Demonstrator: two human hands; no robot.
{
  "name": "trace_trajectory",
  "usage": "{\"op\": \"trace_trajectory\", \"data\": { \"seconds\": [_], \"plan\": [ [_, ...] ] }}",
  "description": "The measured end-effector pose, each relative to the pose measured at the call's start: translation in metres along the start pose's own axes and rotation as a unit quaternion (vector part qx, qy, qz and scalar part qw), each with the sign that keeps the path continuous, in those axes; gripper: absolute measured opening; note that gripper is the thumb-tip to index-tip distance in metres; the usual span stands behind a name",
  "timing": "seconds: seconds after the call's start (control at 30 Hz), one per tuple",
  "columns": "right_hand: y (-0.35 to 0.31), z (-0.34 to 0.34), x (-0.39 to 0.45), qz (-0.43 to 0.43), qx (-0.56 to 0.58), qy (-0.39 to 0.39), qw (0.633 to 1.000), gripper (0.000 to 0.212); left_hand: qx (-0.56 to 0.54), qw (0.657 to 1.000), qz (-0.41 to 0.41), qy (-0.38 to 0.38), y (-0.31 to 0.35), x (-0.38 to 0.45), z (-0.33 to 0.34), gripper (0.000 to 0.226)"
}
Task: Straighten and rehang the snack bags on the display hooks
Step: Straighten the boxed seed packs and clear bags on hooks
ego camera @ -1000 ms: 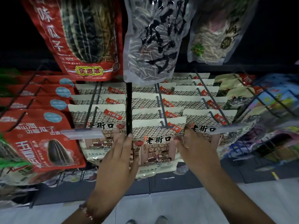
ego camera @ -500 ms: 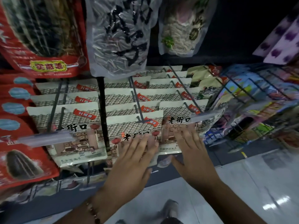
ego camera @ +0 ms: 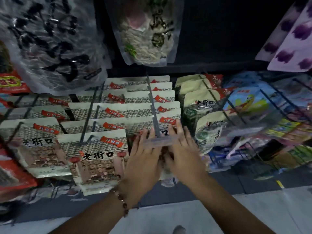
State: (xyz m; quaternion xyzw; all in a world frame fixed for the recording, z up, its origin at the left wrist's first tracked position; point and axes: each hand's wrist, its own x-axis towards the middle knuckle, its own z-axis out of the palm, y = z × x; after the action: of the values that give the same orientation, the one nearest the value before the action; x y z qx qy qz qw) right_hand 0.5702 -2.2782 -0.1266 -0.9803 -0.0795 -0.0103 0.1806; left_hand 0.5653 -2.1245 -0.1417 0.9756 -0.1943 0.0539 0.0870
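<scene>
Rows of beige snack bags with red labels hang on dark metal display hooks. The front bag of the middle row point(ego camera: 99, 154) hangs on its hook point(ego camera: 87, 125). On the right row, the front bag point(ego camera: 166, 120) is mostly hidden behind my hands. My left hand point(ego camera: 143, 159) and my right hand point(ego camera: 184, 152) lie side by side against it with straight fingers, just under the clear price tag point(ego camera: 158, 142) at the tip of that hook point(ego camera: 154, 112). A further row of beige bags point(ego camera: 33, 146) hangs at the left.
Large seed bags point(ego camera: 55, 44) and a pale bag point(ego camera: 148, 36) hang above. Green-and-beige bags point(ego camera: 207, 130) and colourful bags point(ego camera: 249, 102) on hooks fill the right. Red bags point(ego camera: 11, 173) hang at far left. A light floor point(ego camera: 168, 215) lies below the rack.
The view has swung right. Both hands moved from the middle row of beige bags to the right row and came together under its price tag.
</scene>
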Motion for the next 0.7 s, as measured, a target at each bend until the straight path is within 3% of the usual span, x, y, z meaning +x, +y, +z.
{"op": "trace_trajectory", "data": {
  "seconds": [0.1, 0.17, 0.3, 0.4, 0.6, 0.7],
  "plan": [
    [0.016, -0.003, 0.010, -0.050, 0.092, 0.070, 0.992, 0.077, -0.030, 0.997, -0.069, -0.001, 0.007, 0.013, 0.006, 0.055],
    [0.019, 0.000, 0.009, -0.052, 0.175, 0.105, 0.978, 0.079, -0.049, 0.993, -0.107, 0.030, 0.018, 0.005, 0.011, 0.054],
    [0.012, 0.007, 0.004, -0.041, 0.284, 0.100, 0.953, 0.097, -0.119, 0.967, -0.211, 0.079, 0.039, -0.022, 0.032, 0.061],
    [0.012, 0.015, 0.006, 0.018, 0.363, 0.073, 0.929, 0.102, -0.205, 0.938, -0.263, 0.090, 0.039, -0.029, 0.041, 0.075],
    [0.017, 0.029, 0.020, 0.101, 0.441, -0.002, 0.892, 0.078, -0.223, 0.922, -0.307, 0.081, 0.030, -0.011, 0.050, 0.075],
    [0.025, 0.027, 0.019, 0.100, 0.408, -0.016, 0.907, 0.078, -0.226, 0.925, -0.299, 0.062, 0.028, -0.015, 0.049, 0.072]
  ]
}}
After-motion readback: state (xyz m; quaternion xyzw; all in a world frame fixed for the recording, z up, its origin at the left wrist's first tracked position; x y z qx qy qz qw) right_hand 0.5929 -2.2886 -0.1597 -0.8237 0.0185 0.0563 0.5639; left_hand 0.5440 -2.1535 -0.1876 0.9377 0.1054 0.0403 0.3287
